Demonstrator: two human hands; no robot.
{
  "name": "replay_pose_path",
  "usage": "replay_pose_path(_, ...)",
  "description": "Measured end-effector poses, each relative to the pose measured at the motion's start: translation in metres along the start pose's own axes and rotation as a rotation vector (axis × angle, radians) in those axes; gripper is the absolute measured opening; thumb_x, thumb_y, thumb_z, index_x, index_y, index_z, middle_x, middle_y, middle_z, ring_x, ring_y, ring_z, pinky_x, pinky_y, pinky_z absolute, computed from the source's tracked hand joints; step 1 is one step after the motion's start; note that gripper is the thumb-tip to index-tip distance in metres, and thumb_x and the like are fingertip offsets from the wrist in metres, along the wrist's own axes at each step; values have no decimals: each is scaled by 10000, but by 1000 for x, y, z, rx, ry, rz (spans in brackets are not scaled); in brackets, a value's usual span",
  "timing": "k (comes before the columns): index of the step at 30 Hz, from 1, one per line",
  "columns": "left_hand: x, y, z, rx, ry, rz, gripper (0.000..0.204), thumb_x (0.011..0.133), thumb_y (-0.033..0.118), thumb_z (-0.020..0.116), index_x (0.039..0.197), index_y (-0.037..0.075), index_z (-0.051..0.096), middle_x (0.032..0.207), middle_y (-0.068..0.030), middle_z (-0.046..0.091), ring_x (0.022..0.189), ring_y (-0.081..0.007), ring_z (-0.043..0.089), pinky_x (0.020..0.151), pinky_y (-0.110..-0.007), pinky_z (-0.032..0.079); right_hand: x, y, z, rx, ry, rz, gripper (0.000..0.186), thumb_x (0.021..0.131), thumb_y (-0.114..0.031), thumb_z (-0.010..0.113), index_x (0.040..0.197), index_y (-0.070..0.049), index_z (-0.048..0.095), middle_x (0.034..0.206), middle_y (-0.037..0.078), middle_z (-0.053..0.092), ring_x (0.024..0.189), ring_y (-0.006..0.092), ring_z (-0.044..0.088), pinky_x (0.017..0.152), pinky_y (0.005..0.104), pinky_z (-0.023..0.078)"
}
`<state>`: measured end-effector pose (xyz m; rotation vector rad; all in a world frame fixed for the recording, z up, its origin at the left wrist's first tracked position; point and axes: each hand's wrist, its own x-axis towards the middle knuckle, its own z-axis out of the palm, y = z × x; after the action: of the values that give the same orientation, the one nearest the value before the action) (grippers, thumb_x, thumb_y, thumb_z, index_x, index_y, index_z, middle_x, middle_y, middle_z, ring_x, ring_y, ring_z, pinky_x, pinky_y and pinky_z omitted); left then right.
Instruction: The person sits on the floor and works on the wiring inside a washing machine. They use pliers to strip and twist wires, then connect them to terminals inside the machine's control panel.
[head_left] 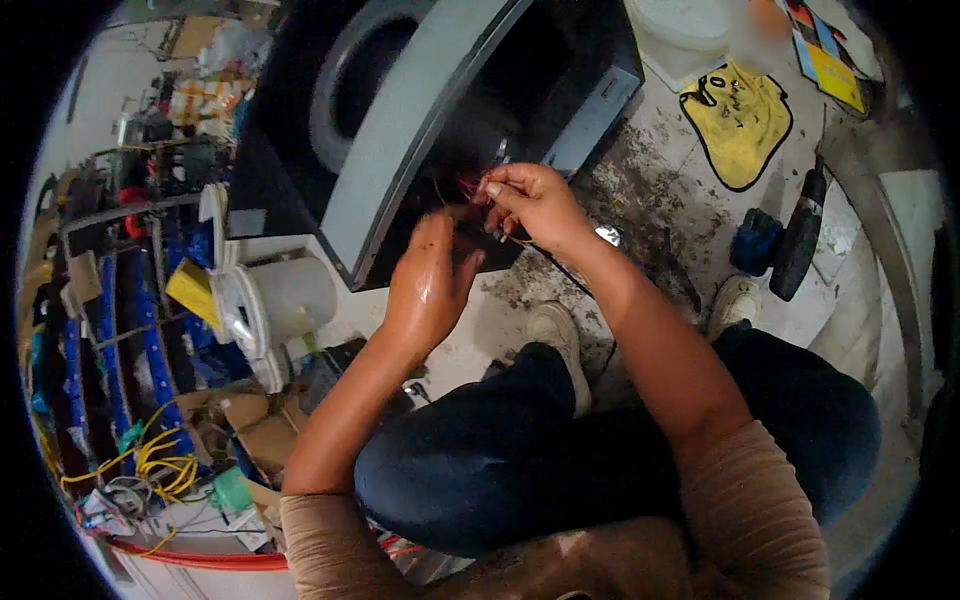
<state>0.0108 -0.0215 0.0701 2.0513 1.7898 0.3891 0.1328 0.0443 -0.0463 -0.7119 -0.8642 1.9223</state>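
My right hand [525,205] is pinched on thin red wires [466,183] in front of the dark opening of a large black appliance with a pale grey panel [398,110]. My left hand [430,280] is just left of it, thumb apart from the slightly curved fingers, which are blurred beside the panel's lower edge; I see nothing held in it. A thin yellow wire shows between the hands, and a black cable [565,272] runs down from beneath my right hand toward the floor.
At right lie a power drill [800,235], a dark blue object [755,240] and a yellow cloth [735,120]. A white bucket [285,300], cluttered shelving [120,330] and coiled yellow cables [160,465] crowd the left. My shoes [550,335] stand on the dirt-strewn floor [520,290].
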Motion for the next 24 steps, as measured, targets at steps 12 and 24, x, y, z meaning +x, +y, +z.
replay_pose_path(12,-76,95,-35,418,-144,68,176,788,32,629,963,46,614,948,-127,611,825,-334,618,699,-394,504,-12,18,3,-39,22,-30,145,905,-86,566,960,19,652,779,55,660,659,97,604,601,244,491)
replay_pose_path(24,-6,67,-41,943,110,448,241,736,153,654,958,233,703,1371,0,463,1292,-269,386,1040,-632,213,-2,11,0,-342,68,-120,150,841,-152,643,911,-32,702,745,101,679,681,181,635,637,330,484)
